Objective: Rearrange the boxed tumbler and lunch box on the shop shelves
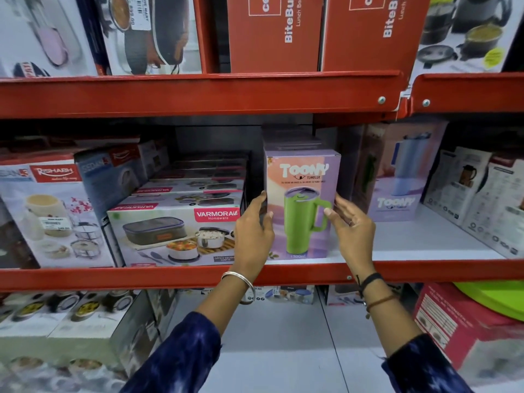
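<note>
A tall Toony tumbler box (302,205), lilac and peach with a green tumbler pictured on its front, stands upright at the front of the middle shelf (170,275). My left hand (253,232) grips its left edge, thumb on the front. My right hand (350,226) is at its right edge, fingers partly spread and touching the side. Directly left of the box sits a Varmora lunch box (173,236), lying flat at the bottom of a stack of like boxes.
A second Toony box (397,177) stands further back on the right, with a bare stretch of white shelf in front. Rishabh boxes (51,214) fill the left. Red BiteBuddy lunch boxes (275,32) sit on the shelf above. The lower shelf holds more boxes at both sides.
</note>
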`<move>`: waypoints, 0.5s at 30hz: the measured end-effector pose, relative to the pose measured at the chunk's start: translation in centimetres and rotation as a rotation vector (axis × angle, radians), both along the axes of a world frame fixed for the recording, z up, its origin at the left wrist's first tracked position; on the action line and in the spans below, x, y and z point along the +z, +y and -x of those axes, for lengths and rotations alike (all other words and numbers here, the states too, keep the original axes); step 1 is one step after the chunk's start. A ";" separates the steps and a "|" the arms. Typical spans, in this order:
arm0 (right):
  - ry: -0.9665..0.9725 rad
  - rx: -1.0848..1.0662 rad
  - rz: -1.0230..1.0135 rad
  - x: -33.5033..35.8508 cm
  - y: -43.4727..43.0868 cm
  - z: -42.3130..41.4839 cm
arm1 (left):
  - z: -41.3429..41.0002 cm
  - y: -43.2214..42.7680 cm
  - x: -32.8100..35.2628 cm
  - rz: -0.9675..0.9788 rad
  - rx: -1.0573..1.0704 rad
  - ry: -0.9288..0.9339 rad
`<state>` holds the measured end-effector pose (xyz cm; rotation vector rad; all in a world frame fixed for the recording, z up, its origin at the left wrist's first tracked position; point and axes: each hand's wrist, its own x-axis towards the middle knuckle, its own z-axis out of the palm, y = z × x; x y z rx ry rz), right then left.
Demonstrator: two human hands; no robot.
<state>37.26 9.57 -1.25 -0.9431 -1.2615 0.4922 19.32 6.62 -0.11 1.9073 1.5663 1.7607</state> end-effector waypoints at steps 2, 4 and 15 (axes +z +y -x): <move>-0.006 0.002 0.008 0.0 -0.1 0.0 | 0.0 0.0 0.1 0.008 -0.002 0.005; -0.018 -0.009 0.004 0.3 -0.4 0.1 | 0.1 -0.2 0.2 0.028 -0.015 0.011; -0.077 -0.123 -0.200 4.0 -6.3 2.3 | 1.7 -5.6 2.9 -0.206 -0.112 0.091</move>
